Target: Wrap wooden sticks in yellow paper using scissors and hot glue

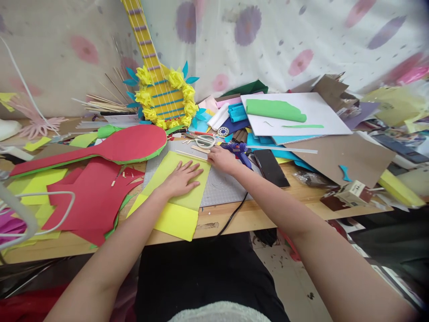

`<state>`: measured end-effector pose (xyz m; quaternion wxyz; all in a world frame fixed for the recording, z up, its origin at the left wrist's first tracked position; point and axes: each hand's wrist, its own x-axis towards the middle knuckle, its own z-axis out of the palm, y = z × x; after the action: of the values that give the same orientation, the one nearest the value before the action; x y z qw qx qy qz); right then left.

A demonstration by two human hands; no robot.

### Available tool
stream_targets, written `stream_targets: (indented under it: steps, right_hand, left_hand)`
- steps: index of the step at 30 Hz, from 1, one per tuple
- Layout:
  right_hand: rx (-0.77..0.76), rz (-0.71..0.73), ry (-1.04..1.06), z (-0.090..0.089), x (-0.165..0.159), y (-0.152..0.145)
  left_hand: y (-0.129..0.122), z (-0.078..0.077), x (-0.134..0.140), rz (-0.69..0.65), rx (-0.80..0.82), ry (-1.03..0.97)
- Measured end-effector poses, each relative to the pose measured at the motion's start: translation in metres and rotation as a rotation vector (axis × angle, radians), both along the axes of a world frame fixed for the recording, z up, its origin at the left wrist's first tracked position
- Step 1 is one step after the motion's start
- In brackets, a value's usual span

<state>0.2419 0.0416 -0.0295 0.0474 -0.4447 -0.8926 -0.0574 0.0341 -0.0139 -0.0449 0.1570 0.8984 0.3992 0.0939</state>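
My left hand [181,178] lies flat, fingers spread, on a yellow-green paper sheet [174,188] that rests on a grey cutting mat [221,183]. A brighter yellow foam sheet [174,221] sticks out under the paper at the table's front edge. My right hand [223,158] rests at the sheet's far right corner, fingers curled down; whether it grips anything cannot be made out. Thin wooden sticks [197,152] lie just beyond its fingertips. A blue glue gun [239,152] sits right beside that hand.
A red spoon-shaped cutout [110,150] and a red paper guitar shape [90,197] lie at left. A yellow paper guitar [161,96] with flowers leans on the curtain. A black phone [271,167], scissors [204,142], white board [301,116], brown cardboard [342,156] and paper piles crowd the right.
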Motion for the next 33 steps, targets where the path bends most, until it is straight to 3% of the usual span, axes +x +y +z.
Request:
stream_targets:
  steps: [10, 19, 27, 33]
  right_hand:
    - [-0.004, 0.007, 0.035, -0.003, 0.001, -0.001]
    - [-0.218, 0.018, 0.137, 0.009, 0.01, 0.019]
    - [-0.135, 0.034, 0.024, 0.015, 0.0, 0.013]
    - [-0.057, 0.04, 0.05, 0.01, 0.0, 0.01]
  left_hand:
    - [0.001, -0.003, -0.001, -0.003, 0.004, 0.015]
    - [0.002, -0.004, 0.0, -0.011, 0.042, 0.074]
    - [0.003, -0.005, -0.001, -0.015, 0.094, 0.171]
    - [0.002, -0.004, -0.001, -0.02, 0.096, 0.167]
